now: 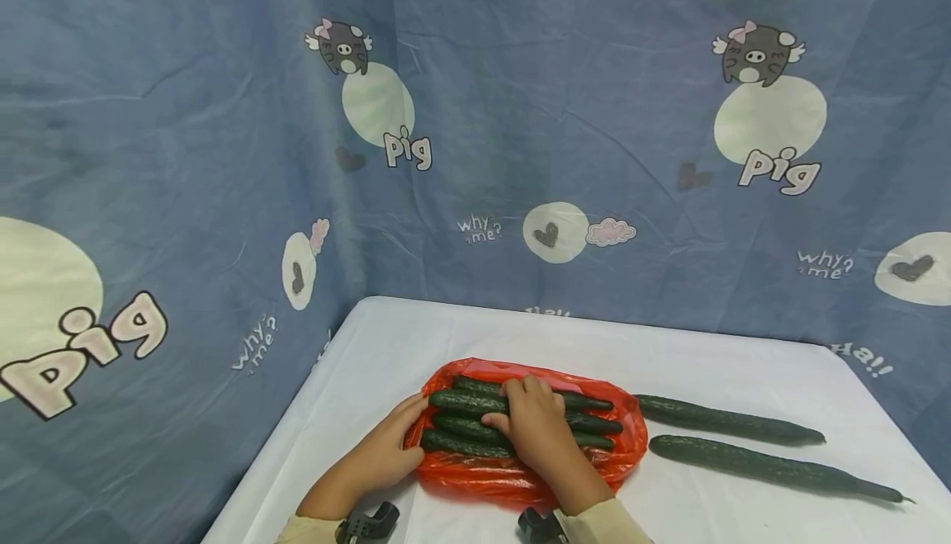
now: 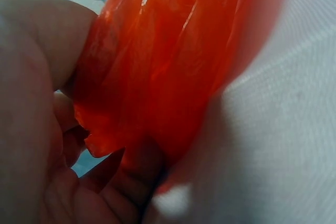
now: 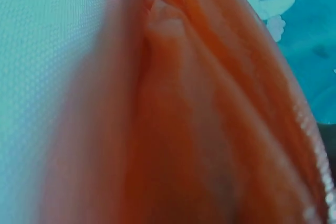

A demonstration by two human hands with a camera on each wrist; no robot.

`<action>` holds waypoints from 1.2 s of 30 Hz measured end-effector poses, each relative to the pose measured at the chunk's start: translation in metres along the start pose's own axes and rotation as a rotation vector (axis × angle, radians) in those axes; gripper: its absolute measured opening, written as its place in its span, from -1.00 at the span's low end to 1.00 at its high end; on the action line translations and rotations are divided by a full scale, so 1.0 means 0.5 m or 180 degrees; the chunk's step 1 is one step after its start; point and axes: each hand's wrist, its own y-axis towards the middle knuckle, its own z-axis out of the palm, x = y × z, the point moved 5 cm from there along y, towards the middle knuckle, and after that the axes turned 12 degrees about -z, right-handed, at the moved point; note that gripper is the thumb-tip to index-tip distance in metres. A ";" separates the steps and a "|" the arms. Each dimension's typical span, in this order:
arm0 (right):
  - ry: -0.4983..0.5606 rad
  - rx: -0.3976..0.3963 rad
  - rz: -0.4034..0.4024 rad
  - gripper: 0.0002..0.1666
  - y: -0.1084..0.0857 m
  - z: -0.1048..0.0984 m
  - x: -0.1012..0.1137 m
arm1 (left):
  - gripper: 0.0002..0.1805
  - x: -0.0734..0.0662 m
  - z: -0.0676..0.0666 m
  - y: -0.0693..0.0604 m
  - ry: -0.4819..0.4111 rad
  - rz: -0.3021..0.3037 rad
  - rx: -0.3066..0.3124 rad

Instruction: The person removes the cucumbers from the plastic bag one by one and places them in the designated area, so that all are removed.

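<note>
While the left grip (image 1: 382, 445) holds the left end of the red plastic bag (image 1: 475, 482), plastic bunched between thumb and fingers, the right grip (image 1: 538, 424) reaches into the bag's open top. There it is narrowed around the middle of a dark green cucumber (image 1: 468, 402), thumb on the near side, fingers over the far side. Its fingertips are hidden and the right wrist view is blurred, so it may also touch neighbouring cucumbers (image 1: 464, 444), which lie alongside beneath the palm. Two loose cucumbers (image 1: 776, 470) lie on the white tabletop (image 1: 706, 362), right of the bag and well apart from the left grip. Behind hangs a blue pig-print curtain (image 1: 594, 115).
</note>
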 end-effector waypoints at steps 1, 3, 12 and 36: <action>-0.0016 0.0016 -0.0021 -0.42 0.000 -0.001 0.000 | -0.08 0.000 0.000 0.001 0.0014 0.0002 -0.0004; -0.0047 0.0043 -0.0069 -0.42 -0.001 -0.002 0.000 | -0.07 -0.001 0.000 0.001 0.0026 -0.0005 -0.0017; -0.0248 0.0245 -0.0392 -0.45 -0.008 -0.008 0.004 | -0.07 0.000 0.001 0.000 0.0039 -0.0011 -0.0017; -0.0261 0.0216 -0.0613 -0.43 -0.011 -0.048 0.036 | -0.04 -0.006 0.001 0.002 0.0003 0.0215 -0.0032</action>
